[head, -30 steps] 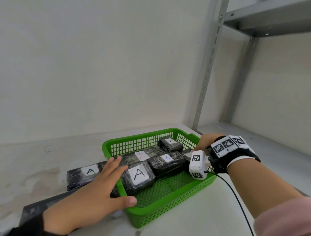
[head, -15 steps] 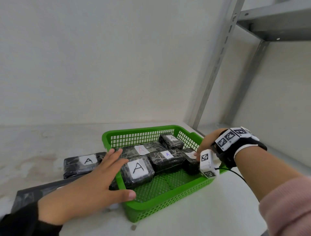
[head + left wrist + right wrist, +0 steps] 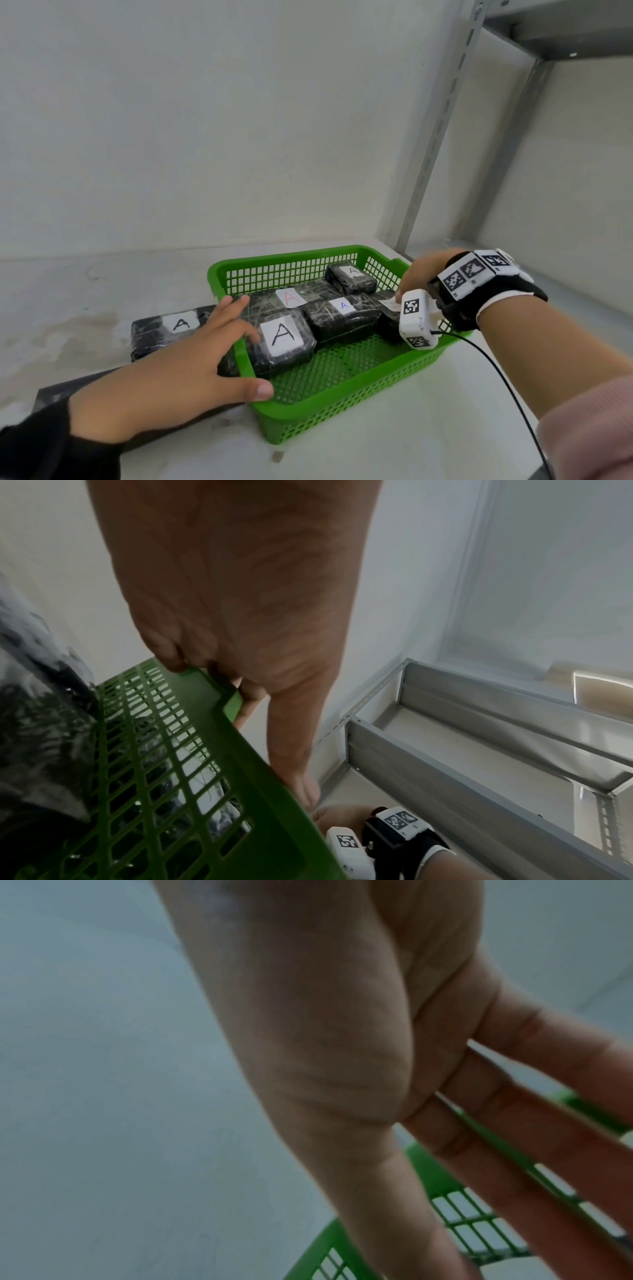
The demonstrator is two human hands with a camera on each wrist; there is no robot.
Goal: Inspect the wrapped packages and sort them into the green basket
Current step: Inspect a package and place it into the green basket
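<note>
The green basket (image 3: 342, 407) holds several black wrapped packages with white "A" labels: a large one with a black A (image 3: 284, 337), one with a red A (image 3: 291, 297), one with a blue A (image 3: 344, 315) and a small one at the back (image 3: 351, 277). One more package (image 3: 164, 329) lies outside, against the basket's left wall. My left hand (image 3: 239, 339) rests on the left rim (image 3: 260, 750), fingers straight over the large package, thumb along the rim. My right hand (image 3: 409, 281) reaches in at the right end with straight fingers (image 3: 514, 1137) and touches a package (image 3: 388, 317) there.
A dark flat sheet (image 3: 68, 390) lies under my left forearm. A grey metal shelf upright (image 3: 435, 137) stands behind the basket's right corner, with shelf beams (image 3: 479, 723) beyond. A thin black cable (image 3: 496, 377) runs from the right wrist camera. The wall is close behind.
Both hands keep their places at the basket's two ends. Only my head view has shifted a little; no package has visibly moved.
</note>
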